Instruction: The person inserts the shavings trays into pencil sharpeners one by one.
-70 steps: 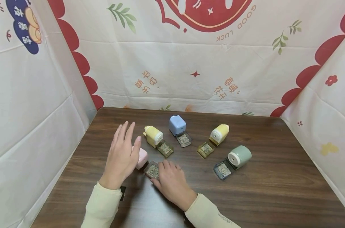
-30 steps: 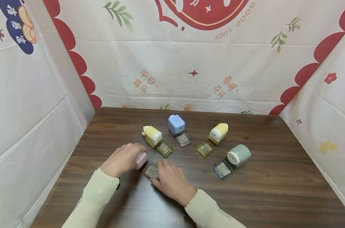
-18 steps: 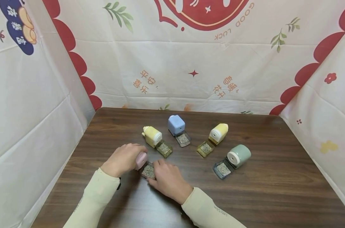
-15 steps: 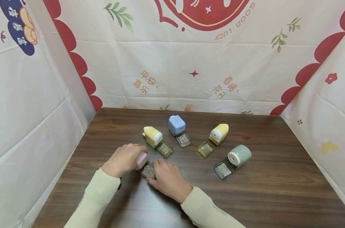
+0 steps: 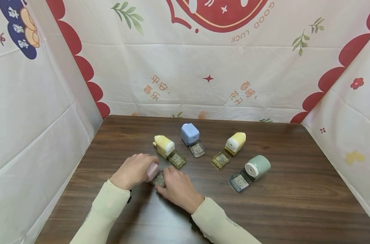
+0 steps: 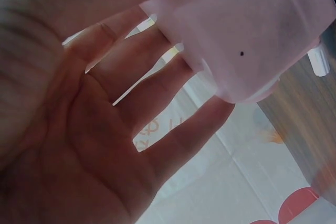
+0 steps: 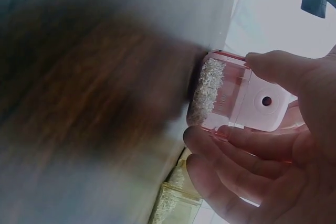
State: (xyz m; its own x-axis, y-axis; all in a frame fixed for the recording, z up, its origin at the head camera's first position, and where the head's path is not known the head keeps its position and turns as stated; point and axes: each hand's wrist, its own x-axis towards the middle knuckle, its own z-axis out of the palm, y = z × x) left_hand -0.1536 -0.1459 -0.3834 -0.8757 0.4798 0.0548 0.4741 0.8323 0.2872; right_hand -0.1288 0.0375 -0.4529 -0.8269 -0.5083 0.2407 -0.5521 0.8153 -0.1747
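My left hand (image 5: 135, 170) grips a small pink pencil sharpener (image 5: 152, 171) on the dark wooden table (image 5: 264, 217). In the left wrist view its fingers reach around the pink body (image 6: 247, 30). My right hand (image 5: 178, 187) pinches the sharpener's clear drawer (image 5: 158, 179), which is filled with pale granular shavings. Thumb and fingertips hold the drawer by opposite sides in the right wrist view, where the drawer (image 7: 212, 90) sits against the body, below the white ring and pencil hole (image 7: 266, 100). How deep the drawer goes into the body is hard to tell.
Behind are a yellow sharpener (image 5: 164, 146) and a blue one (image 5: 190, 134). To the right stand another yellow sharpener (image 5: 235, 143) and a green one (image 5: 258, 166). Each has a shavings-filled drawer pulled out in front. Printed cloth (image 5: 185, 67) hangs around the table.
My left hand has come down from above and taken hold of the pink sharpener. My right hand has moved the drawer left, up against the sharpener's body.
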